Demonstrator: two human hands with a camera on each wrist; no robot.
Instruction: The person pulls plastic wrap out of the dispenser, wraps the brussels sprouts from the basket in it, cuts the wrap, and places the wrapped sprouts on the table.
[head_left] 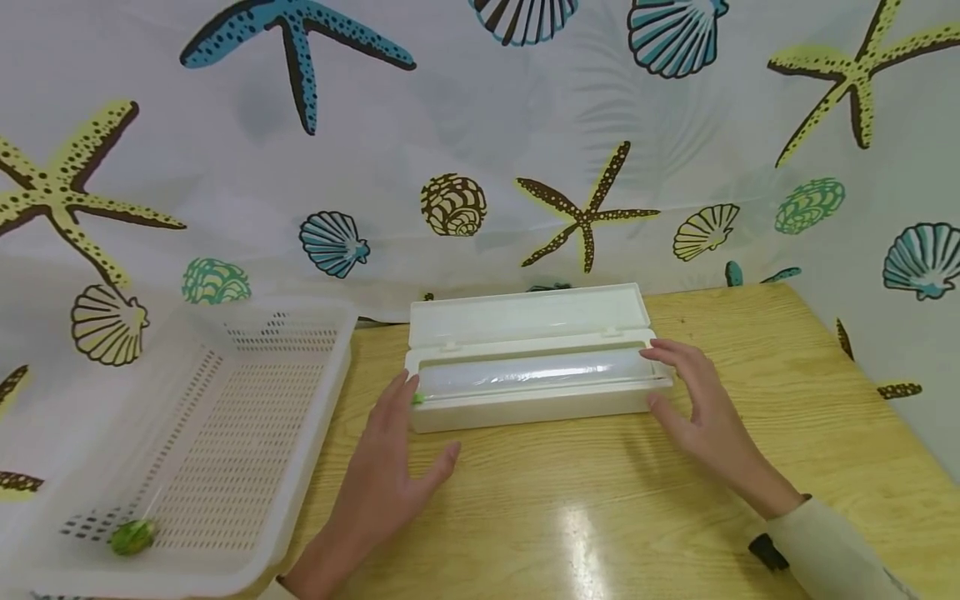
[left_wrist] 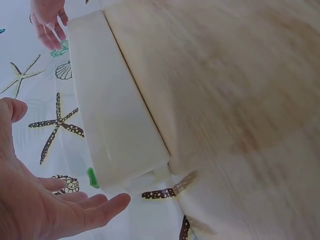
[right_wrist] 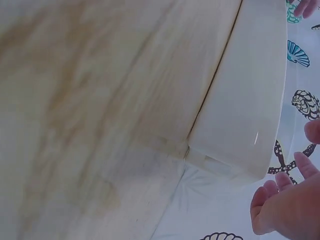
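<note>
Sleeves (head_left: 832,542) of pale fabric ended at my wrists, with a small dark piece (head_left: 768,552) by the right one. Under them spread the yellowish wooden table (head_left: 525,475), a streak of light gleaming on it. To my left stood a white perforated plastic basket (head_left: 302,454), a small green item (head_left: 133,537) lying in its near end. My left hand (head_left: 375,479) reached up to the left end of a long white box (head_left: 540,408), fingers close together and slightly bent, thumb spread well away from them. My right hand (head_left: 705,425) was at the box's right end, fingers loosely bent near the corner and thumb apart from them by the front wall. Whether any fingertip actually touched the box, I could not tell. A green tab (head_left: 417,399) showed at the front left corner, just beside my left fingertips. Inside the box, between my two hands, a glossy roll (head_left: 536,372) lay lengthwise, filling most of the trough. Behind it the white lid (head_left: 525,321) was raised, leaning back from the rear edge. Farthest off, behind the table, hung a white sheet (head_left: 480,108), printed with blue, yellow and brown starfish (head_left: 585,218) and shells (head_left: 335,243).
</note>
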